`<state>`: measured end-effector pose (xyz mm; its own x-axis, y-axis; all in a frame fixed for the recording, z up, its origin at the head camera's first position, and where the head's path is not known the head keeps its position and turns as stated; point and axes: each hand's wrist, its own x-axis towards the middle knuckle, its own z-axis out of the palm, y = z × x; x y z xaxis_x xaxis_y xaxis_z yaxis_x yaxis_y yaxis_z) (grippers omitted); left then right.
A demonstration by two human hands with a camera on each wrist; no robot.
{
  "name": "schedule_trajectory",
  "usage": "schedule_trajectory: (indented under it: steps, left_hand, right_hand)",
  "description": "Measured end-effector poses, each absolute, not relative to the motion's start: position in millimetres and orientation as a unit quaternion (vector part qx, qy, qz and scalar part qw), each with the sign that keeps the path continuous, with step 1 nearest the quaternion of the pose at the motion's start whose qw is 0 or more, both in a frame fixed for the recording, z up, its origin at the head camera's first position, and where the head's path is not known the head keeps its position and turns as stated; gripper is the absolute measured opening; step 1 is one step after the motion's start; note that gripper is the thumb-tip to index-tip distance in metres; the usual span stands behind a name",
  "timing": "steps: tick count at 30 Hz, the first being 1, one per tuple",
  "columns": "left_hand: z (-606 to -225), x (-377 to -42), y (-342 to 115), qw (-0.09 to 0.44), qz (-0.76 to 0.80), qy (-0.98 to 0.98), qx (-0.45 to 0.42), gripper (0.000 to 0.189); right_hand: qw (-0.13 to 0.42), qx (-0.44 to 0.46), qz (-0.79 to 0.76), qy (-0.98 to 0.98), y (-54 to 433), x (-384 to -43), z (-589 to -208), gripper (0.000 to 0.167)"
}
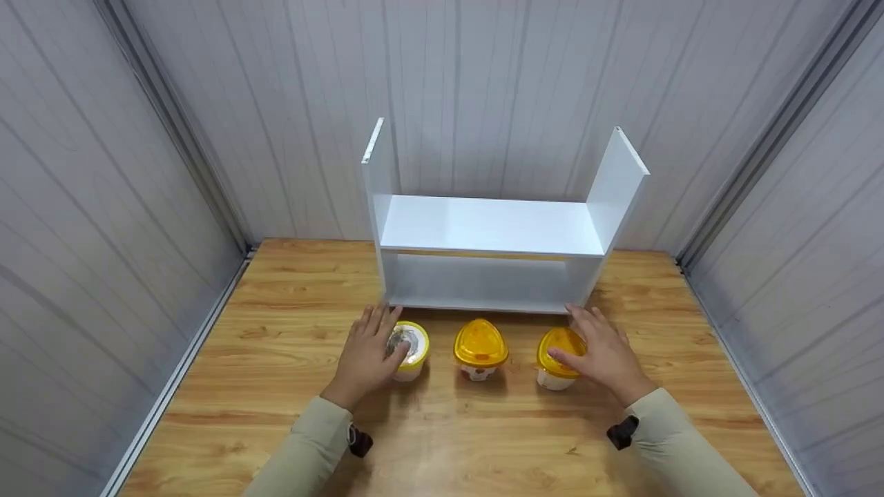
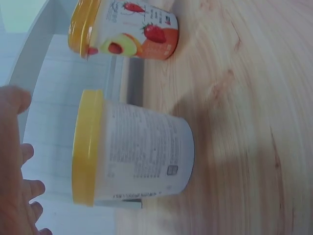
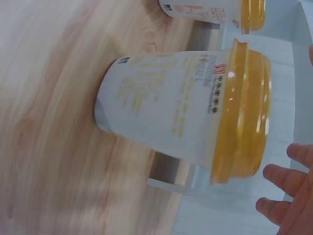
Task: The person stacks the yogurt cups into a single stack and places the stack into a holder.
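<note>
Three yellow-topped cups stand upright in a row on the wooden table. My left hand (image 1: 366,355), fingers spread, hovers at the left side of the round-lidded cup (image 1: 412,345); its thumb reaches over the lid. In the left wrist view that cup (image 2: 142,152) shows small printed text and a gap to the fingers. The middle cup (image 1: 481,343) has a rounded triangular orange-yellow lid, and fruit pictures (image 2: 155,33) show on its side. My right hand (image 1: 608,355) is beside the right cup (image 1: 554,379), thumb above its lid; the right wrist view shows the fingers apart from this cup (image 3: 156,98).
Just behind the cups stands a white shelf unit (image 1: 490,224) with two levels and upright side panels. Pale panelled walls (image 1: 469,90) enclose the wooden table (image 1: 456,442) at the back and both sides. Each wrist wears a dark device (image 1: 623,433).
</note>
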<state>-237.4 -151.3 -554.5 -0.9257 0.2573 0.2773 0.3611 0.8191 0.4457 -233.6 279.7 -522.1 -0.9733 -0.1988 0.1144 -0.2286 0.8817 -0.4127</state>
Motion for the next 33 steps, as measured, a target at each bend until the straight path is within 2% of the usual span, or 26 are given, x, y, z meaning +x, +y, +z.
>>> schedule_trajectory:
  steps: [14, 23, 33]
  left_hand:
    - [-559.6, -238.6, -172.4, 0.098, -0.271, -0.947, -0.141, 0.058]
    - [-572.1, -233.8, -186.5, 0.097, -0.282, -0.946, -0.127, 0.056]
    - [-577.0, -229.5, -195.5, 0.101, -0.305, -0.937, -0.139, 0.052]
  right_hand:
    - [0.056, 0.13, 0.245, -0.959, 289.1, -234.6, -535.6, 0.096]
    - [0.014, 0.117, 0.266, -0.957, 287.6, -236.1, -542.5, 0.098]
    - [0.026, 0.134, 0.273, -0.952, 287.1, -236.5, -553.6, 0.098]
